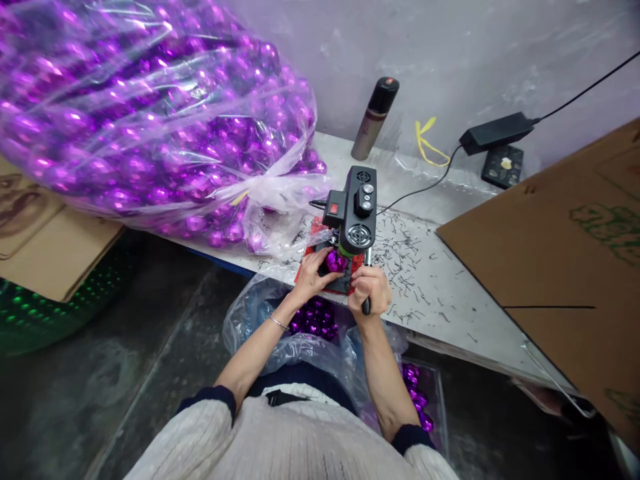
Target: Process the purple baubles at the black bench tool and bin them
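Note:
A small black bench drill press stands at the front edge of the white table on a red and black base. Beneath its head sits a shiny purple ball. My left hand grips this ball from the left with thumb and fingers. My right hand is wrapped round the black-tipped lever on the machine's right side. Where the tool meets the ball is hidden by the machine head. Below the table edge, more purple balls lie in a clear plastic bag.
A huge clear bag of purple balls fills the left. Dark shavings litter the table. Behind stand a spray can, a yellow tie and a power adapter. A cardboard box leans in at right.

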Demonstrator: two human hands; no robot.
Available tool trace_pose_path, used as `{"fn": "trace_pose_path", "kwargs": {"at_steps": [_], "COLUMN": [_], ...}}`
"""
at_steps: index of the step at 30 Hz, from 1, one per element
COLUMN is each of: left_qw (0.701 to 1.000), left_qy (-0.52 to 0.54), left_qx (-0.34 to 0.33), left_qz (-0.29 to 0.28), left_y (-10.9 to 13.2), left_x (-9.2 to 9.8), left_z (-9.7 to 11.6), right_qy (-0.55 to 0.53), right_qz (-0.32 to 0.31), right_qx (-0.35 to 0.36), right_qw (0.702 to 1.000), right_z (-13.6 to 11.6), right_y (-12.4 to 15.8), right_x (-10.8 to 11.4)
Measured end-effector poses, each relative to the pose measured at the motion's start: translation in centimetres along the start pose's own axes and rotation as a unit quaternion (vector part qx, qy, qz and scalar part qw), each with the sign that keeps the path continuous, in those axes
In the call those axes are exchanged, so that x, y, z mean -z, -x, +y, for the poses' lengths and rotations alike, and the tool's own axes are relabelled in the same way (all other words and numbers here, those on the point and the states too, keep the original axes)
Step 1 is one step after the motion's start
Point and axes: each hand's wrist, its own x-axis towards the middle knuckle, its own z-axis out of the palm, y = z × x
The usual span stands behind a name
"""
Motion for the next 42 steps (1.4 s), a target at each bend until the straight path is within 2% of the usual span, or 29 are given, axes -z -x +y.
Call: {"fn": "trace_pose_path", "kwargs": {"at_steps": [14,18,21,24,26,29,32,34,35,37,39,41,42], "left_qw": [1.000,0.999,0.999,0.998,0.998,0.993,0.981,0.971,0.969,0.974,0.978,0.965,0.959], "left_qy": [-0.022,-0.027,-0.035,-0.037,-0.038,-0.068,-0.136,-0.167,-0.171,-0.169,-0.185,-0.219,-0.234], "left_qx": [-0.010,-0.022,-0.032,-0.044,-0.057,-0.089,-0.135,-0.161,-0.168,-0.150,-0.075,0.030,0.079], "left_qz": [-0.006,-0.003,-0.001,0.002,0.016,0.027,-0.030,-0.063,-0.064,-0.026,0.058,0.142,0.136], "left_y": [-0.1,-0.2,-0.4,-0.3,0.6,3.7,7.5,8.7,8.4,6.0,1.5,-3.8,-6.3], "left_x": [-0.2,-0.2,-0.3,-0.5,-0.6,-0.3,0.9,2.1,2.9,4.9,7.3,9.7,10.8], "left_z": [0.0,-0.1,-0.3,-0.6,-0.8,-0.9,-0.8,-0.6,-0.5,-0.3,-0.4,-0.9,-1.2], "right_qy": [-0.012,-0.005,-0.008,-0.025,-0.034,-0.038,-0.034,-0.028,-0.027,-0.028,-0.033,-0.037,-0.039], "right_qz": [0.065,0.048,0.036,0.040,0.030,0.010,0.007,0.005,0.004,0.005,0.005,0.005,0.005], "right_qx": [-0.018,0.007,0.005,-0.047,-0.091,-0.121,-0.109,-0.095,-0.088,-0.077,-0.072,-0.070,-0.070], "right_qw": [0.998,0.999,0.999,0.998,0.995,0.992,0.993,0.995,0.996,0.997,0.997,0.997,0.997], "right_z": [0.8,1.1,0.7,-0.5,-1.5,-2.5,-2.6,-2.4,-2.3,-2.2,-2.1,-2.1,-2.0], "right_y": [1.6,2.0,1.2,-1.2,-3.2,-5.1,-5.1,-4.5,-4.2,-3.7,-3.6,-3.5,-3.4], "right_x": [-1.4,-1.5,-1.1,-0.3,0.3,0.9,1.0,0.9,0.9,0.8,0.8,0.8,0.8]}}
